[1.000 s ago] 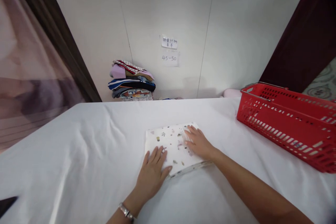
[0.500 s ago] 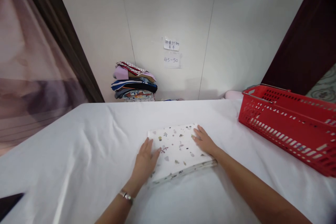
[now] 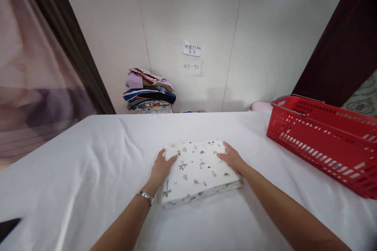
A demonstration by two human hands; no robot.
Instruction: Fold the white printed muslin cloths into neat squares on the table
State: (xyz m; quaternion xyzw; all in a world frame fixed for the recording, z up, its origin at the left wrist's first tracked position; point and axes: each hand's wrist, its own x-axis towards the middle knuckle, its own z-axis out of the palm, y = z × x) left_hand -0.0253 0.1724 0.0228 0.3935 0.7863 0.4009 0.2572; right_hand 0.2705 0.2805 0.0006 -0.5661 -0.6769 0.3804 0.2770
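A folded white cloth with small leaf and flower prints (image 3: 197, 170) lies on the white-covered table (image 3: 88, 172) in front of me. My left hand (image 3: 160, 168) grips its left edge, thumb on top and fingers tucked under the side. My right hand (image 3: 234, 159) holds the right edge the same way, thumb on the printed top. A metal bracelet sits on my left wrist.
A red plastic basket (image 3: 324, 141) stands on the table at the right. A stack of folded coloured clothes (image 3: 149, 90) rests against the white wall at the back. Two paper notes (image 3: 192, 59) are stuck on the wall. A dark curtain edge runs along the left.
Both hands slid off the top of the folded cloth outward to its left and right edges and took hold of the sides.
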